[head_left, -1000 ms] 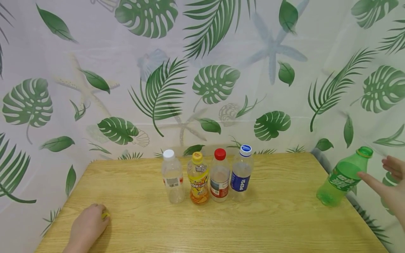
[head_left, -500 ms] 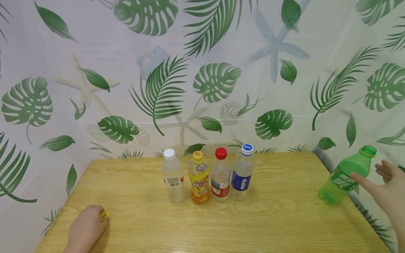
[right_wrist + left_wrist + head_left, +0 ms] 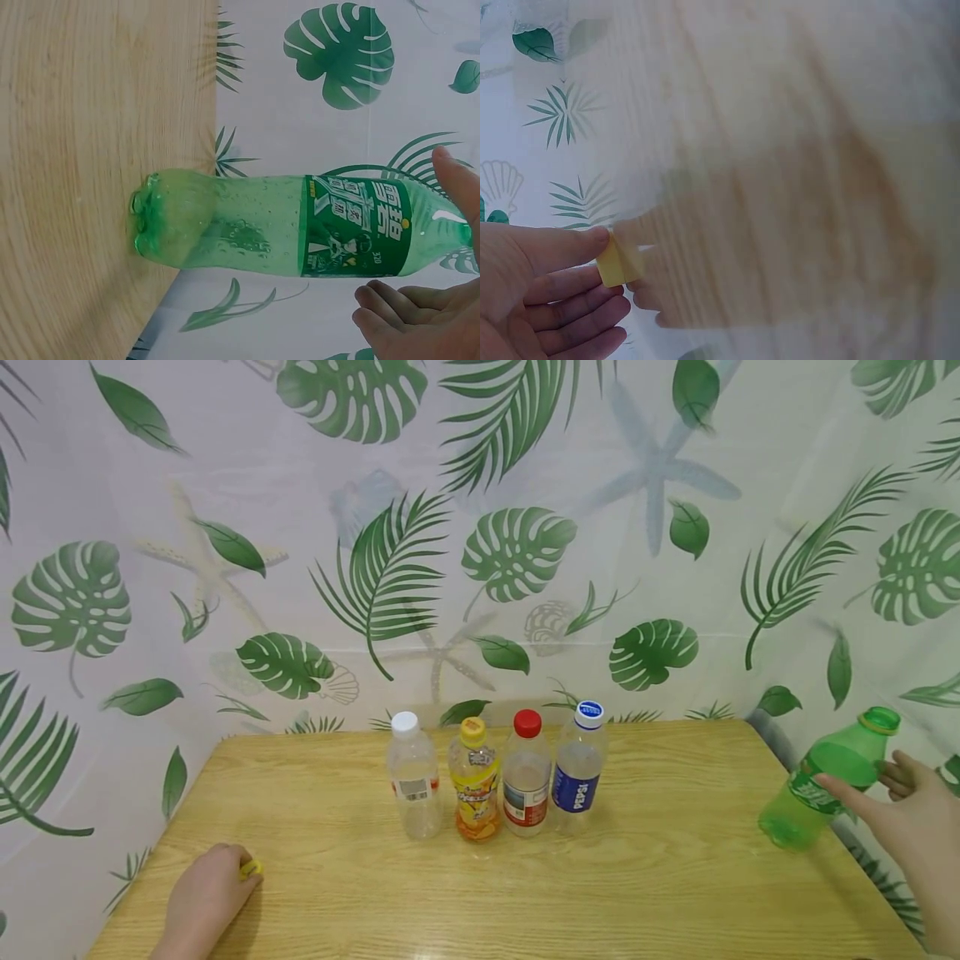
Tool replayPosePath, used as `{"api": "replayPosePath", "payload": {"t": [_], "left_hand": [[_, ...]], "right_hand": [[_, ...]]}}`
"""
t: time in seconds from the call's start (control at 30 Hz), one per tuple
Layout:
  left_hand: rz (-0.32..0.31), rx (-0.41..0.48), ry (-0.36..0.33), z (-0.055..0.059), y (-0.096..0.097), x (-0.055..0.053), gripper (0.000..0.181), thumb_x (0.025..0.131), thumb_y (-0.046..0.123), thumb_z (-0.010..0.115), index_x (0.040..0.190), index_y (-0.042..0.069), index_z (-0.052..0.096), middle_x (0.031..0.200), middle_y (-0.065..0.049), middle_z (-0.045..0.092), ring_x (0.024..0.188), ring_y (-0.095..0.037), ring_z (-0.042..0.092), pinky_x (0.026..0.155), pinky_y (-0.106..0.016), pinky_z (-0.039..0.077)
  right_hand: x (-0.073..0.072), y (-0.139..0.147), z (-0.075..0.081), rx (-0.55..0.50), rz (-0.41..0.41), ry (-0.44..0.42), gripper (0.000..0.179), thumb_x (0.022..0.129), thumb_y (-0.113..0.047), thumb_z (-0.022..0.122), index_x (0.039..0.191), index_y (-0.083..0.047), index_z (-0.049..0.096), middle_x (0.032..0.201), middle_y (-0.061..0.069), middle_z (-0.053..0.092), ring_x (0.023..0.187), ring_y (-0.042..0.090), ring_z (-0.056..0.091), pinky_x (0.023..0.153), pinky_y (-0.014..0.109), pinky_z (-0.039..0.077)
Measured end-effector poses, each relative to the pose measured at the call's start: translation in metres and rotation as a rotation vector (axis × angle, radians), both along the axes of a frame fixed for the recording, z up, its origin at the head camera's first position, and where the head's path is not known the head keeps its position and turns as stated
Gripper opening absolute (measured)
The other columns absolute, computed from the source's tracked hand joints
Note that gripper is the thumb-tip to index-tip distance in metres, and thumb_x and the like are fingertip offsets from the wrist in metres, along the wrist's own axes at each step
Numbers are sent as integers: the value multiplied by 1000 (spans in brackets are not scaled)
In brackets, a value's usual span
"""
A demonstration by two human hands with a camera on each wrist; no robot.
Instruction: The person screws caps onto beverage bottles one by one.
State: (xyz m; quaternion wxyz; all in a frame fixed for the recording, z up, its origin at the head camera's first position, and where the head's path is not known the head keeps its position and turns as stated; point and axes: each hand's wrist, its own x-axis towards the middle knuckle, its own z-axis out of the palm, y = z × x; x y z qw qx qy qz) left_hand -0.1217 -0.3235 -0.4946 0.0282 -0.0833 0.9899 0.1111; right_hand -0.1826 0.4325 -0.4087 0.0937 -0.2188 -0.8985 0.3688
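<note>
At the table's left, my left hand [image 3: 207, 893] pinches a small yellow bottle cap [image 3: 251, 868] between thumb and finger. In the left wrist view the yellow bottle cap [image 3: 613, 262] is right at the wood surface, with the other fingers bent beside it. A green plastic soda bottle [image 3: 832, 781] without a cap stands near the table's right edge. My right hand [image 3: 911, 810] is around its upper part, thumb on one side and fingers on the other. In the right wrist view a gap shows between the fingers [image 3: 409, 304] and the green bottle [image 3: 262, 225].
Several capped bottles stand in a row at mid-table: a white-capped one [image 3: 416, 785], a yellow-capped one [image 3: 476, 793], a red-capped one [image 3: 527, 785] and a blue-labelled Pepsi [image 3: 577, 777]. A leaf-print cloth [image 3: 450, 568] hangs behind the wooden table [image 3: 525, 902].
My right hand has moved in around the green bottle, its fingers coming up close to the bottle's far side. The left hand stays in place with the yellow cap.
</note>
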Motion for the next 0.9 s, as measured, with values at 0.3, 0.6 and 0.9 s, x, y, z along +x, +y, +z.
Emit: {"api": "replayPosePath", "payload": {"t": [0.3, 0.6, 0.9], "left_hand": [[-3, 10, -37, 4, 1, -5, 31, 88, 16, 85, 106, -7, 75, 106, -24, 77, 98, -44, 74, 82, -56, 61], [-9, 8, -57, 6, 3, -7, 29, 87, 15, 86, 105, -5, 76, 104, -22, 77, 96, -42, 74, 79, -55, 61], [-10, 18, -46, 6, 2, -8, 18, 85, 16, 87, 92, 3, 76, 91, -13, 76, 81, -25, 70, 71, -51, 59]], "right_hand": [[-7, 2, -5, -14, 1, -12, 107, 103, -53, 60, 165, 9, -2, 168, 42, 8, 151, 65, 23, 118, 75, 33], [-11, 1, -8, -17, 35, -4, 101, 103, -53, 61, 165, 10, 11, 162, 44, 28, 142, 63, 37, 109, 76, 40], [-16, 4, -15, 66, 32, 7, 96, 99, -54, 67, 154, 18, 33, 141, 46, 47, 116, 57, 53, 73, 45, 53]]}}
